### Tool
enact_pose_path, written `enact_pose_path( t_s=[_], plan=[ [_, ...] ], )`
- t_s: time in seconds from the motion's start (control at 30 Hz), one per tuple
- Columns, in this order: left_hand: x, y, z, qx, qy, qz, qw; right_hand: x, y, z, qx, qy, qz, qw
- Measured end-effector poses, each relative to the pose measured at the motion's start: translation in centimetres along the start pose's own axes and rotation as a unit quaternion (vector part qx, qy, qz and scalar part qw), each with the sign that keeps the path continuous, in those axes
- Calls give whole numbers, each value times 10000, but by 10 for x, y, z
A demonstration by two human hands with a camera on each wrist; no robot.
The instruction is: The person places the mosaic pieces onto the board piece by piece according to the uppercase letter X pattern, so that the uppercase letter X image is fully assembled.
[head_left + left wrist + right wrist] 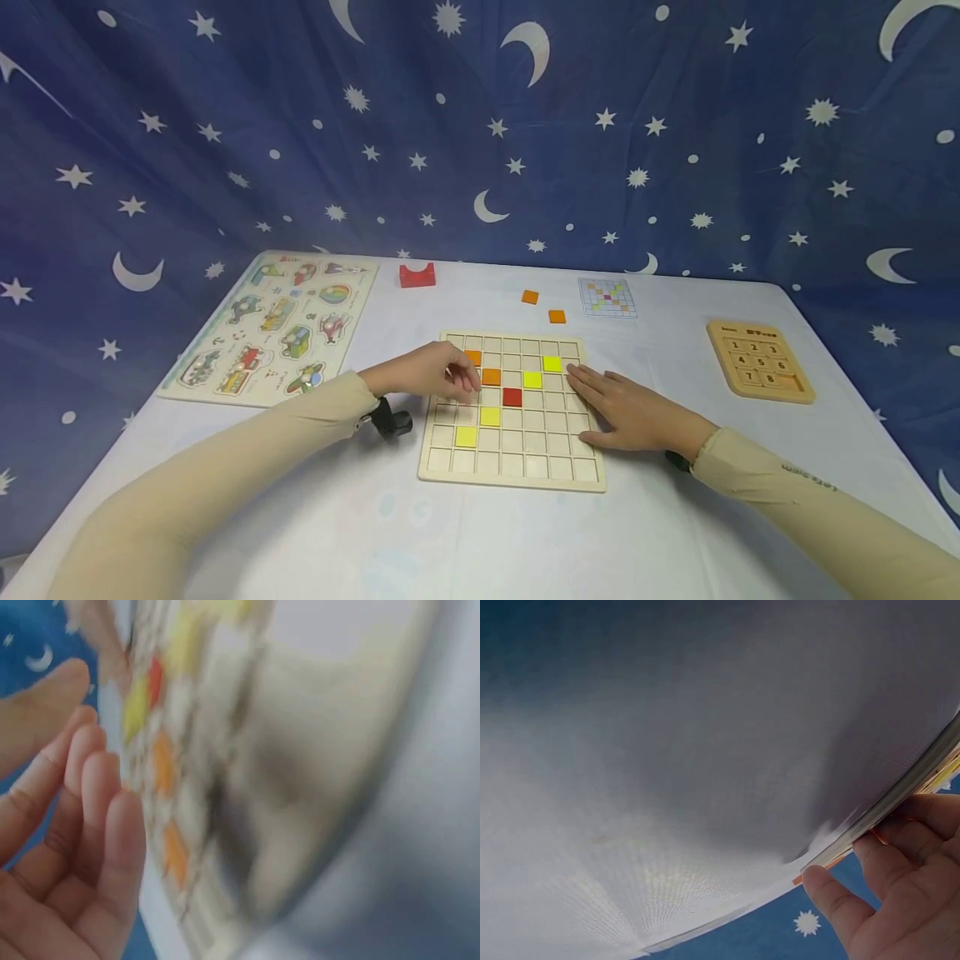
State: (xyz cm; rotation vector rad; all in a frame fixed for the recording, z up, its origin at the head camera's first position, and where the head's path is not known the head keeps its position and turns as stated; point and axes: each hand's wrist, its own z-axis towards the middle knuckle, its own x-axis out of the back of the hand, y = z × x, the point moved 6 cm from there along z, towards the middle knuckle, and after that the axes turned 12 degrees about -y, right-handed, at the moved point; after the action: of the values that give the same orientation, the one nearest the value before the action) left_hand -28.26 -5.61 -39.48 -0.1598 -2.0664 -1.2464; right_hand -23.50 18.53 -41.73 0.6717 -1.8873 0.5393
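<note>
A wooden grid board [536,462] lies on the table between the two hands. In its squares are a red tile [512,397], orange tiles [491,377] and several yellow tiles [532,381], set along two crossing diagonals. My left hand [435,372] hovers over the board's left side, beside the orange tiles. Its fingers [124,832] are loosely bent, the thumb is apart from them, and nothing is between them. At the board's right edge rests my right hand [633,412], fingers spread and touching the rim; the right wrist view shows its fingertips [817,881] along that edge.
Two loose orange tiles [530,297] lie behind the board, near a printed pattern card [607,298]. A red stand [417,277] is at the back. On the left lies a picture puzzle board [258,333]; on the right, a wooden number puzzle [761,362].
</note>
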Motion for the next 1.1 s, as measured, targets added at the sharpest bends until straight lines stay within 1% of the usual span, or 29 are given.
enact_pose_path(
  t_s=[0.1, 0.2, 0.3, 0.4, 0.47, 0.57, 0.67, 0.77, 0.9, 1.1],
  plan=[
    [23, 0, 15, 1, 182, -85, 9998, 0, 1, 0, -18, -18, 24, 10000],
    [46, -4, 32, 88, 403, -218, 9989, -1, 2, 1, -32, -36, 40, 10000],
    [66, -15, 51, 262, 638, -400, 9968, -1, 2, 1, -18, -41, 35, 10000],
    [83, -27, 69, 436, 918, -588, 9931, -1, 1, 1, 12, -18, 26, 10000],
    [93, -35, 80, 577, 1132, -692, 9895, -1, 2, 1, 27, 8, 4, 10000],
    [103, -45, 94, 769, 1447, -944, 9820, -2, 2, 1, 48, 42, 2, 10000],
    [107, -53, 107, 957, 1678, -1145, 9745, -2, 3, 0, 64, 74, 19, 10000],
    [105, -55, 118, 1147, 1744, -1199, 9706, -1, 3, 0, 80, 122, 19, 9999],
    [98, -49, 131, 1236, 1664, -1256, 9702, -1, 2, -1, 80, 135, 15, 9999],
    [88, -42, 151, 1286, 1322, -1373, 9732, 0, 1, -1, 28, 96, 102, 9999]
  ],
)
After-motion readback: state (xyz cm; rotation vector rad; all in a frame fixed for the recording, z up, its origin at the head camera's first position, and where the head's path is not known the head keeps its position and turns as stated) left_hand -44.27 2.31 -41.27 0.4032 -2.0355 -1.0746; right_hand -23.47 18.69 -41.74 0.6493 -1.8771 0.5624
